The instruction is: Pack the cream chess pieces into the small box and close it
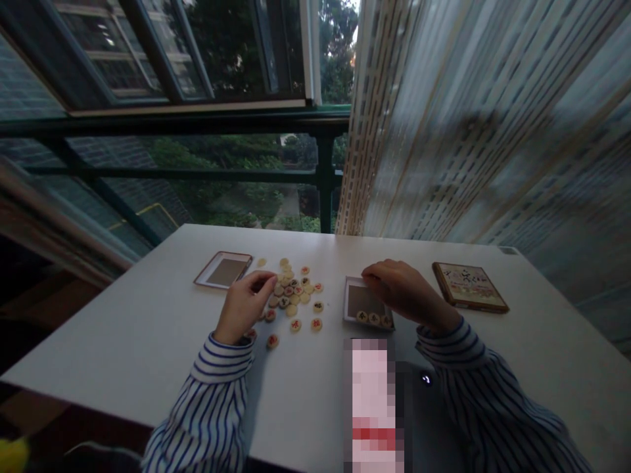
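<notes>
Several round wooden game pieces (294, 292) with red and black marks lie scattered at the middle of a white table (123, 328). My left hand (245, 307) rests at the left edge of this pile, fingers curled and pinched at a piece. My right hand (404, 292) lies curled over the far rim of a small open box (355, 302), which holds three pieces (373, 318) in a row along its near side. What the right fingers hold is hidden.
A shallow box tray (224, 270) lies left of the pile. A box lid with a printed picture (468, 286) sits at the right. A striped curtain (493, 118) hangs behind the table, next to a railing and windows.
</notes>
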A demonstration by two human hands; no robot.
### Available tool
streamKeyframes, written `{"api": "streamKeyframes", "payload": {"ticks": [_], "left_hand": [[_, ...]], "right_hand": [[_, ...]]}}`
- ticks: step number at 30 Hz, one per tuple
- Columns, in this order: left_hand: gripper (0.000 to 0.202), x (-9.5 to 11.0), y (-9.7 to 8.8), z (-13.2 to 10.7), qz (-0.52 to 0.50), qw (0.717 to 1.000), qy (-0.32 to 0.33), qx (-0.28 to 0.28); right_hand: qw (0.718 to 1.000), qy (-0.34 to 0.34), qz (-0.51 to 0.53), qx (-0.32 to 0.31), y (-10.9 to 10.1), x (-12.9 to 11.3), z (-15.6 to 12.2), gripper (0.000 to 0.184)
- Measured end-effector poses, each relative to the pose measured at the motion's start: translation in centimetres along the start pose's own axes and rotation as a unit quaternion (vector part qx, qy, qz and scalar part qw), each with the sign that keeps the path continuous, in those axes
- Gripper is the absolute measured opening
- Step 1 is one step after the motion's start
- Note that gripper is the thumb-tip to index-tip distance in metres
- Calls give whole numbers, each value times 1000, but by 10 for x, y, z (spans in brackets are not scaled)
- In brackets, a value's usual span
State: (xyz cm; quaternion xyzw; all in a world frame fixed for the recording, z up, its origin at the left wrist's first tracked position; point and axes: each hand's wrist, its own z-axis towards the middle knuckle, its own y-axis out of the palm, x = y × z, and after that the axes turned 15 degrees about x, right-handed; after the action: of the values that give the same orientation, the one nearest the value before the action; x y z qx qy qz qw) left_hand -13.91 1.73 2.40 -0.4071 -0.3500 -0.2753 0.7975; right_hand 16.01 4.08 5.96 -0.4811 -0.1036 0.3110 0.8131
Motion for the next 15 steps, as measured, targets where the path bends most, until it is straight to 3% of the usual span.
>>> {"api": "streamKeyframes", "payload": {"ticks": [6,15], "left_hand": [[30,-11,-6,0,-6,1000,-22,-3],[28,-21,11,15,-25,1000,-4,9]], "right_hand": [[1000,-5,9,-8,6,-8,2,23],[1000,-24,3,-20,12,-28,23,19]]}}
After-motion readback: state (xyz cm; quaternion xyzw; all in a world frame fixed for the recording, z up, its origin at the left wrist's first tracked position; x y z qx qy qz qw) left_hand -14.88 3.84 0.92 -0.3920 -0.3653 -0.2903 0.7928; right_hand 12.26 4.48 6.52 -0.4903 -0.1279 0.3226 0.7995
